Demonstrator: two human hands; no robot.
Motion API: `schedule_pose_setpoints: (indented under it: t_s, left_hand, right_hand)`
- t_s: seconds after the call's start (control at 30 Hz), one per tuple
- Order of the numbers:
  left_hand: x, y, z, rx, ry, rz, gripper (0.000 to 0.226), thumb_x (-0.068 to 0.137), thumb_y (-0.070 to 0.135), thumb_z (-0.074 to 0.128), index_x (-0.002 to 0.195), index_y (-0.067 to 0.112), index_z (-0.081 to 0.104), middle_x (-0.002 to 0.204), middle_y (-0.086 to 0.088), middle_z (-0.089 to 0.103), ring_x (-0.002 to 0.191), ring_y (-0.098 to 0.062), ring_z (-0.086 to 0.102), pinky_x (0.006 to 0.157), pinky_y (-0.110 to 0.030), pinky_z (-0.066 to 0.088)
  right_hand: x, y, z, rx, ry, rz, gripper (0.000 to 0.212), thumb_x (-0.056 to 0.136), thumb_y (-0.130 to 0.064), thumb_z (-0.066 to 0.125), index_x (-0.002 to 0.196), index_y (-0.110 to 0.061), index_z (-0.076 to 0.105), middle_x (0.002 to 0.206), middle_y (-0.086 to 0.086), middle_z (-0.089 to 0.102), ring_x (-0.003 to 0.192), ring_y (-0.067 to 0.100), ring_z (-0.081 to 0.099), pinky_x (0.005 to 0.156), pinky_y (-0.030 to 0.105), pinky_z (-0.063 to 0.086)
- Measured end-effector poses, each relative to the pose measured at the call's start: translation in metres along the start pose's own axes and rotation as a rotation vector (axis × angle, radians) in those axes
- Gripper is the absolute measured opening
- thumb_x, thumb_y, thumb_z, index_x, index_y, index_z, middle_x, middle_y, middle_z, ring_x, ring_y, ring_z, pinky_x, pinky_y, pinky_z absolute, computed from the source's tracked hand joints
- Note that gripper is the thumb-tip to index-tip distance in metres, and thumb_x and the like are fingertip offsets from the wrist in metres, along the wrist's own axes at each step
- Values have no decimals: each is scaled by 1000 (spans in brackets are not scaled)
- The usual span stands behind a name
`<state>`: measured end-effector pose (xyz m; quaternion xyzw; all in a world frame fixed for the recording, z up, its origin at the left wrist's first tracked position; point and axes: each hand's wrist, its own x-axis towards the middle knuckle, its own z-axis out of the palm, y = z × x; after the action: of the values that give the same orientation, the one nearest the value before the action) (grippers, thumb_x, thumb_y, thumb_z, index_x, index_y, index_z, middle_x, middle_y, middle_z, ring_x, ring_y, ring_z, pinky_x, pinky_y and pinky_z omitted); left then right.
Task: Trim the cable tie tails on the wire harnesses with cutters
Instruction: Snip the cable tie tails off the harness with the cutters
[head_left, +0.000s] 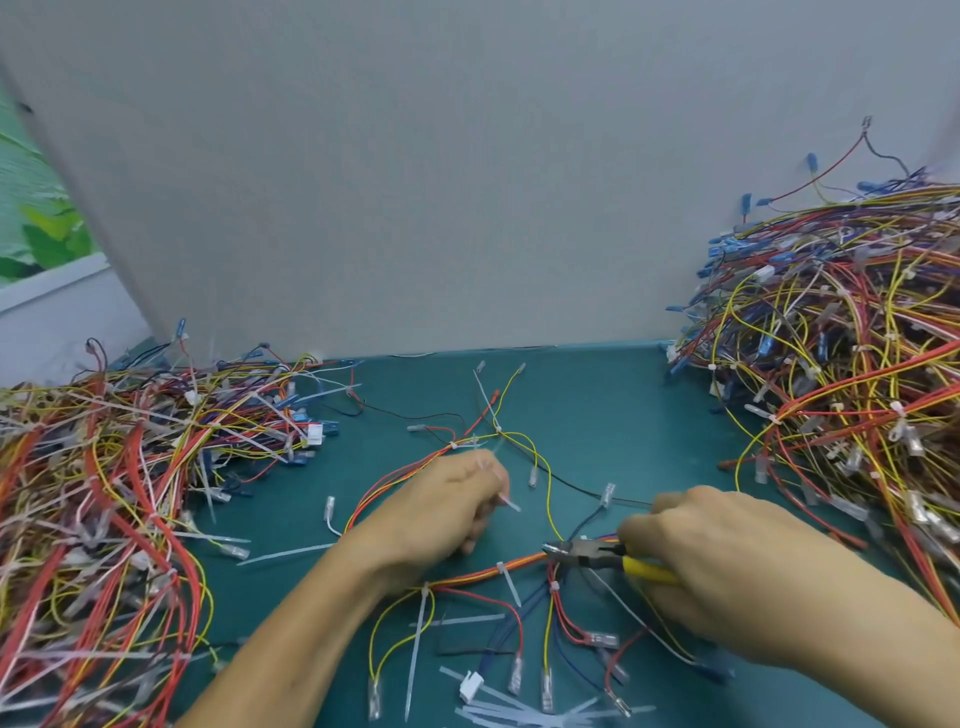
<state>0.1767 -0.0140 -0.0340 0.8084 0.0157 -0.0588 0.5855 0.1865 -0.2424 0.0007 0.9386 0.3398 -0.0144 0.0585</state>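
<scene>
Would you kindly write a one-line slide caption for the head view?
Right hand grips yellow-handled cutters at a harness on the green table; left hand holds a white tie tail.

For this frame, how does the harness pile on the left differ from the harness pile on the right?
The left pile bristles with long white cable tie tails; the right pile shows only short white ties, with no long tails visible. The left pile lies low and spread; the right pile is heaped higher. Both are tangles of red, yellow and orange wires with blue terminals on the green table.
</scene>
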Motion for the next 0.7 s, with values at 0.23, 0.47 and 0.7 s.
schedule_pose_setpoints:
  t_s: [0.23, 0.47, 0.7]
  left_hand:
    - [-15, 4, -18, 155, -2, 49, 18, 89, 17, 44, 86, 19, 62, 57, 8, 47, 54, -13, 47, 60, -28, 42]
    - [-38, -15, -11, 477, -45, 201, 30, 72, 28, 76, 92, 35, 55, 61, 10, 30, 56, -7, 30, 54, -18, 29]
    - [-30, -21, -9, 449, 128, 291, 8, 87, 28, 68, 82, 27, 61, 54, 9, 31, 54, -8, 30, 53, -18, 27]
  right_hand:
    - [-2, -6, -6, 31, 10, -56, 36, 94, -60, 36, 115, -31, 41, 104, -1, 41, 102, 25, 52, 70, 34, 30]
    - [12, -7, -17, -61, 44, -13, 20, 83, -33, 47, 98, -22, 53, 88, 0, 37, 78, 24, 38, 67, 32, 28]
    - [18, -3, -9, -70, 93, -5, 33, 81, -34, 48, 112, -26, 55, 102, -5, 52, 99, 24, 56, 65, 31, 34]
